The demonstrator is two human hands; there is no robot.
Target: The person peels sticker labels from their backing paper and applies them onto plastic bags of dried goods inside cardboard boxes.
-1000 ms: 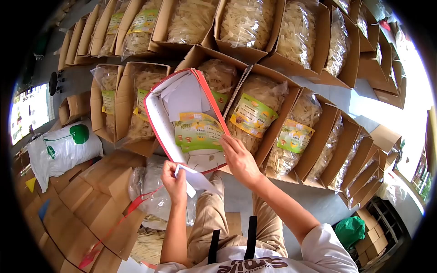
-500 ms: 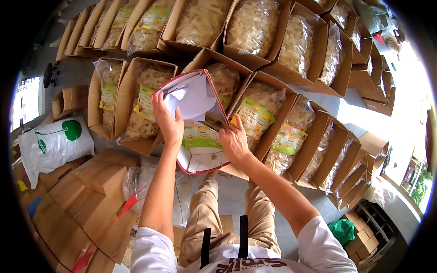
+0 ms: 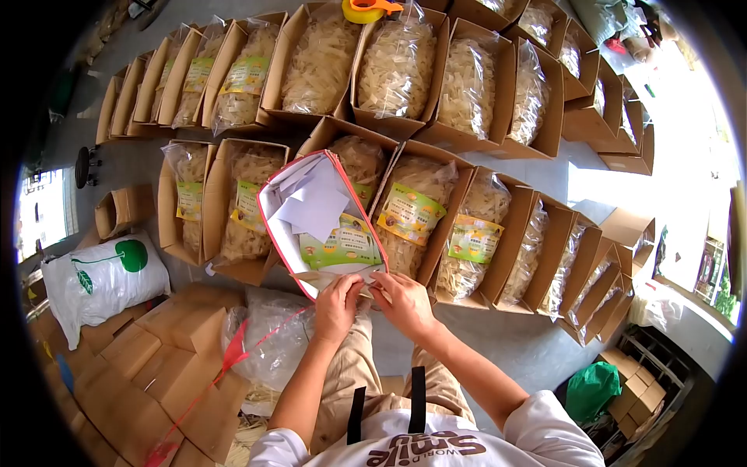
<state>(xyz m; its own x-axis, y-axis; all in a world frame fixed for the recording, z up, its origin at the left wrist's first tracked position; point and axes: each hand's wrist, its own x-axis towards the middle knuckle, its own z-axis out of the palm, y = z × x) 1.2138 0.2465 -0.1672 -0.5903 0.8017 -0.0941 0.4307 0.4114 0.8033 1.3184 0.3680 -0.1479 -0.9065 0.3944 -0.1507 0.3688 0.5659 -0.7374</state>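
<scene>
A red-rimmed box [image 3: 267,204] with a white inside sits over the open cartons in front of me. White paper slips [image 3: 313,204] lie in its far part, and green-and-yellow printed cards [image 3: 342,243] lie nearer to me. My left hand [image 3: 339,305] and my right hand [image 3: 405,305] meet at the box's near edge. The fingers of both are drawn together in a pinch. Whatever is between the fingertips is too small and covered to make out.
Cartons with clear bags of pale dried strips [image 3: 397,66] stand in rows, some bags bearing a green-yellow card [image 3: 411,208]. A tape roll [image 3: 366,9] lies at the top. Flattened cardboard [image 3: 117,389] and a white sack [image 3: 109,272] are at left, a green bag [image 3: 591,389] at right.
Both hands have moved from the box's sides to its near edge and come together. The box, earlier tilted in my grip, now lies flatter. The tape roll has come into view.
</scene>
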